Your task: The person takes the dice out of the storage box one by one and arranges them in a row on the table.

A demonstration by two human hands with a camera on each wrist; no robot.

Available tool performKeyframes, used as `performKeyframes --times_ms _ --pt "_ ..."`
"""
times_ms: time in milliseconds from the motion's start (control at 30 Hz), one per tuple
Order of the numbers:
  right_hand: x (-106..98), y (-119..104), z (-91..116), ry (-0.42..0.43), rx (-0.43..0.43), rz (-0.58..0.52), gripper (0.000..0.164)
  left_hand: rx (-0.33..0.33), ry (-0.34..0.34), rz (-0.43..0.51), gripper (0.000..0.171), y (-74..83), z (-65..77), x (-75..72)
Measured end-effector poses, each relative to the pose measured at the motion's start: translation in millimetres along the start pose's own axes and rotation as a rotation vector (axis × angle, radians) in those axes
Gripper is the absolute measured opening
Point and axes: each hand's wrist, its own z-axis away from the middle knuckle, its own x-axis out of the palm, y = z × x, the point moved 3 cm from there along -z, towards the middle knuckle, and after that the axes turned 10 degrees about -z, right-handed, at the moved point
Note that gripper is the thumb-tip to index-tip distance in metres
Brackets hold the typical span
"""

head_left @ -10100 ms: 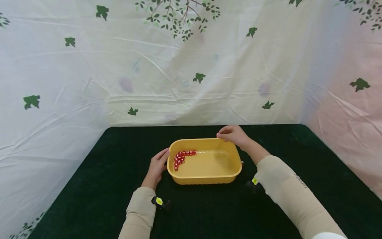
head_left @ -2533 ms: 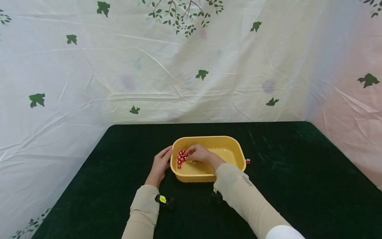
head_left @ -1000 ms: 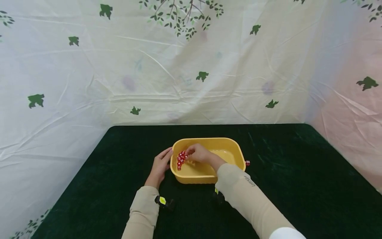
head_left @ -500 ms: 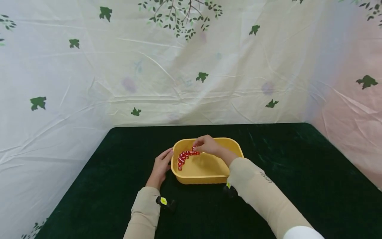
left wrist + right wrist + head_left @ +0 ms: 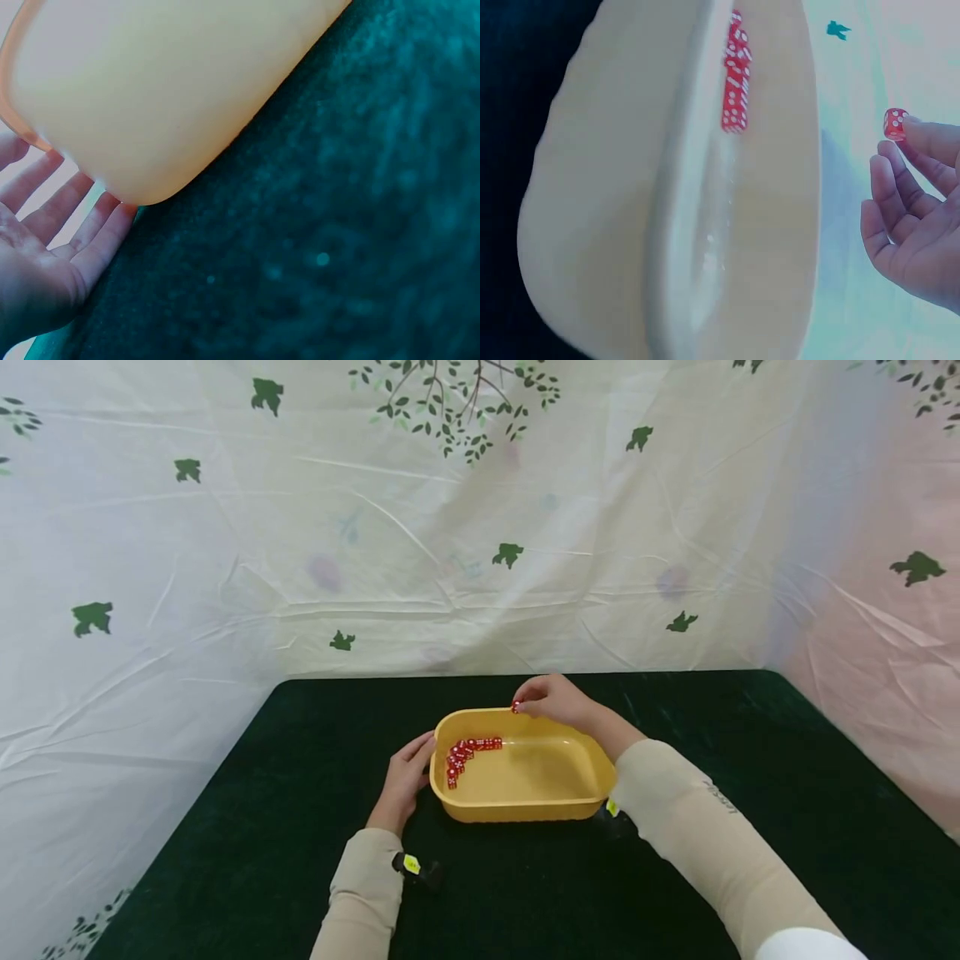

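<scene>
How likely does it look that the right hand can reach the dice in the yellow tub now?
Probably yes: the yellow tub has no cover and the right hand is near its far side, so nothing seems to block the dice inside. It pinches one die, though, which may hamper it.

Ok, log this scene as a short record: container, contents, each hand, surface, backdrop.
Container: yellow tub, upright
Contents: red dice with white pips, in a curved band at the tub's left end and along part of its far side; exact count unclear
Left hand: touches the tub's outer left side
Right hand: pinches one red die near the tub's far rim, apart from the other dice
Surface: dark green tabletop
Backdrop: pale cloth with green leaf-like prints
</scene>
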Motion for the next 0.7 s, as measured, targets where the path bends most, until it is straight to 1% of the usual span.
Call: performKeyframes --times_ms 200,333,467,700 --pt "-21 0 14 0.019 0.019 0.024 0.017 -0.006 -0.007 -0.007 0.045 0.9 1.9 -0.3" --pt "-37 5 22 0.035 0.006 0.025 0.02 -0.006 -0.01 -0.013 0.045 2.3 2.5 -0.2" --pt "-54 12 31 0.066 0.005 0.027 0.021 -0.008 -0.011 -0.013 0.044 2.6 3.7 0.2" --pt "-75 28 49 0.117 0.041 0.016 0.023 0.005 -0.01 -0.005 0.045 1.4 4.8 0.5"
